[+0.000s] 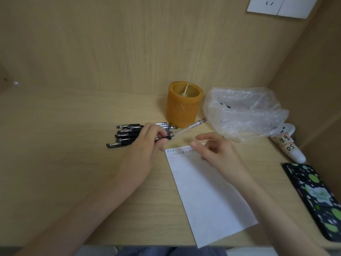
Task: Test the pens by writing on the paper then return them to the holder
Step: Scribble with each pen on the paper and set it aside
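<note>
On the tabletop [73, 163] the white paper [208, 191] lies in front of me, with a few lines of writing along its far edge. Behind it stands the orange holder [182, 109], and a pile of black pens [125, 134] lies just to its left. My left grip [145, 143] sits over that pile, fingertips pinched on the dark end of a clear pen [188, 128] that slants right past the holder's base, while my right grip [215, 152] hovers slack-fingered and empty above the written edge, near the pen but apart from it.
</note>
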`<act>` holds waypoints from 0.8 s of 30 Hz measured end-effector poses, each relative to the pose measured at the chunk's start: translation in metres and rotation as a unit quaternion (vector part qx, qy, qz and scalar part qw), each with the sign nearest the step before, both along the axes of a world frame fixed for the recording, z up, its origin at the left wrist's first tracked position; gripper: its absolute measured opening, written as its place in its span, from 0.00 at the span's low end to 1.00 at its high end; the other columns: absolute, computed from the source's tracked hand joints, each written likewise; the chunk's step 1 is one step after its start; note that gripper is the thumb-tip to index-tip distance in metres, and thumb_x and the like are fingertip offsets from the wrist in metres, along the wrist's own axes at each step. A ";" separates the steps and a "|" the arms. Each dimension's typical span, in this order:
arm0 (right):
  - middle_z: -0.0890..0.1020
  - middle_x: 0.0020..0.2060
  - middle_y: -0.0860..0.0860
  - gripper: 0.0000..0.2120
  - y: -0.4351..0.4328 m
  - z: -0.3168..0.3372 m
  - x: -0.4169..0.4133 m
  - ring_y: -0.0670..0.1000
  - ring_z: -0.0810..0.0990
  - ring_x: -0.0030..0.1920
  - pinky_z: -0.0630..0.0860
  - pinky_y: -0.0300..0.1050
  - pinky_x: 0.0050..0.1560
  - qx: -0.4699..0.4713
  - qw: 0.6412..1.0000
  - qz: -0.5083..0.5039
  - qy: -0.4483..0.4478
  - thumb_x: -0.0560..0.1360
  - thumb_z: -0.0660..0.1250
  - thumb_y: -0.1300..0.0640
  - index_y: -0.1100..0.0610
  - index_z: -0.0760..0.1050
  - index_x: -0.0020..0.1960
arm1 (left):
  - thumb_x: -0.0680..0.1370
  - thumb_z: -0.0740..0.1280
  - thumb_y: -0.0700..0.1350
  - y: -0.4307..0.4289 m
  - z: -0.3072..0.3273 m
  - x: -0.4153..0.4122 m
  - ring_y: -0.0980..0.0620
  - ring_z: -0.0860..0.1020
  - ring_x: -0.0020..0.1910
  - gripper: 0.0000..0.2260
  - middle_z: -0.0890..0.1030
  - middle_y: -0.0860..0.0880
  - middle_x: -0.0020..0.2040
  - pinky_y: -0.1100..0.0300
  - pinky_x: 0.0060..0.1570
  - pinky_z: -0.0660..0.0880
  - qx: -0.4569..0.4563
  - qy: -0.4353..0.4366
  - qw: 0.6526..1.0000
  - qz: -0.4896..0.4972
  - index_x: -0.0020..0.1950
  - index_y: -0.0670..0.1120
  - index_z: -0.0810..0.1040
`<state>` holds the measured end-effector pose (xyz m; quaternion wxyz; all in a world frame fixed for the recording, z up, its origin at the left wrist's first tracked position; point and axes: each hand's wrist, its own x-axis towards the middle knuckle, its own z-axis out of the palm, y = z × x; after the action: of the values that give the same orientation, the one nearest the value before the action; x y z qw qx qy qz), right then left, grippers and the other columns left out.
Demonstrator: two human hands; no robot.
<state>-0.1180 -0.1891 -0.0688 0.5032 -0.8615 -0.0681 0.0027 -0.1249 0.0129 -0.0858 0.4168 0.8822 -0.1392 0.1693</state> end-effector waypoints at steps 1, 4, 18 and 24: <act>0.74 0.27 0.48 0.16 0.010 0.000 0.000 0.45 0.69 0.26 0.66 0.38 0.29 0.088 0.994 0.040 0.043 0.71 0.69 0.44 0.52 0.76 0.54 | 0.78 0.61 0.42 -0.005 0.003 -0.004 0.62 0.74 0.46 0.03 0.72 0.55 0.47 0.69 0.48 0.69 -0.010 0.007 1.000 -0.020 0.51 0.48 0.72; 0.74 0.26 0.51 0.05 0.033 0.000 0.004 0.46 0.68 0.23 0.64 0.36 0.24 0.242 0.967 0.070 0.050 0.76 0.67 0.55 0.56 0.78 0.48 | 0.79 0.60 0.45 -0.012 0.000 -0.009 0.68 0.71 0.50 0.06 0.72 0.60 0.49 0.75 0.48 0.66 -0.008 0.046 0.997 -0.057 0.55 0.53 0.70; 0.72 0.21 0.50 0.15 0.029 0.005 0.017 0.47 0.65 0.20 0.60 0.37 0.21 0.338 0.938 0.053 0.050 0.74 0.68 0.63 0.56 0.70 0.30 | 0.73 0.58 0.64 -0.002 0.009 -0.008 0.68 0.74 0.31 0.14 0.80 0.58 0.34 0.64 0.32 0.65 -0.011 0.125 0.991 -0.037 0.52 0.60 0.74; 0.64 0.21 0.47 0.14 0.019 -0.014 0.037 0.46 0.67 0.21 0.63 0.37 0.24 0.386 0.909 -0.077 0.138 0.74 0.69 0.60 0.54 0.65 0.35 | 0.74 0.65 0.57 0.009 -0.014 -0.014 0.64 0.73 0.29 0.09 0.74 0.64 0.26 0.73 0.30 0.64 0.127 0.109 0.985 -0.042 0.53 0.62 0.79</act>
<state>-0.0814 -0.1704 -0.0827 0.7997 -0.5934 0.0725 0.0564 -0.1390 0.0223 -0.0997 0.3212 0.9343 -0.1503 0.0353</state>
